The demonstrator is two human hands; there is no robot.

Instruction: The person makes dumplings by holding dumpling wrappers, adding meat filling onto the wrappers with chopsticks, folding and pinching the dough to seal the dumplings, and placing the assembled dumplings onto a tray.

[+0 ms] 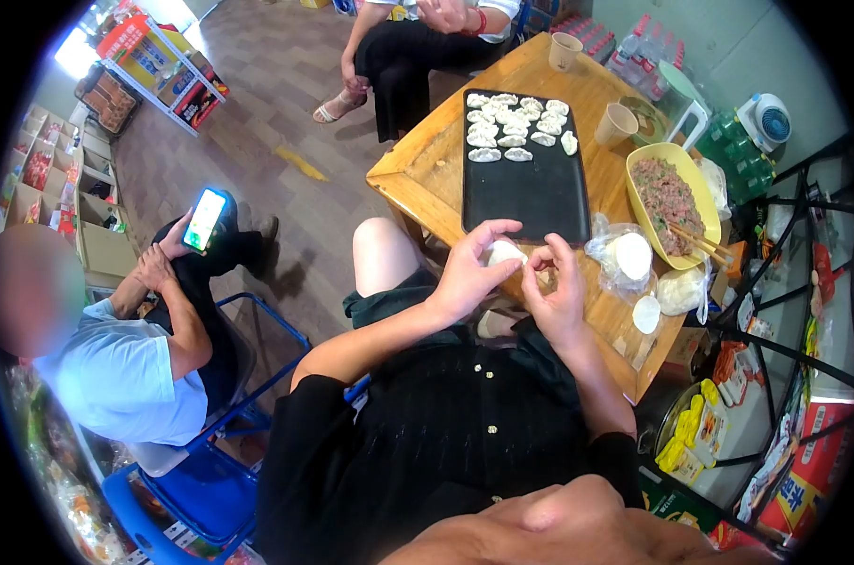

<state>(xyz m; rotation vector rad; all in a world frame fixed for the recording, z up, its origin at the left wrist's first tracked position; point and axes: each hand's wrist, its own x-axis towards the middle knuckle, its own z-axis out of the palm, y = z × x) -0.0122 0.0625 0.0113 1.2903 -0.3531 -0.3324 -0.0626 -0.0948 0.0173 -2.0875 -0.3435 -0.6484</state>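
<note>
- The left hand (472, 278) gripped a white piece of dough (503, 252) between thumb and fingers, above the table's near edge.
- The right hand (554, 292) was at the dough's right side, fingers curled toward the thumb; whether they pinched it could not be told.
- Just beyond the hands, a black tray (526, 202) lay on the wooden table (427, 174), with rows of dumplings (516, 154) across its far half.
- To the right, a stack of wrappers (632, 256) sat in clear plastic, with a single loose wrapper (645, 314) near it.
- Behind the stack, a yellow bowl (672, 149) held minced filling (665, 193), and chopsticks (700, 240) rested in it.
- A paper cup (617, 124) stood between tray and bowl.
- At left, a seated person (130, 367) held a lit phone (204, 221).
</note>
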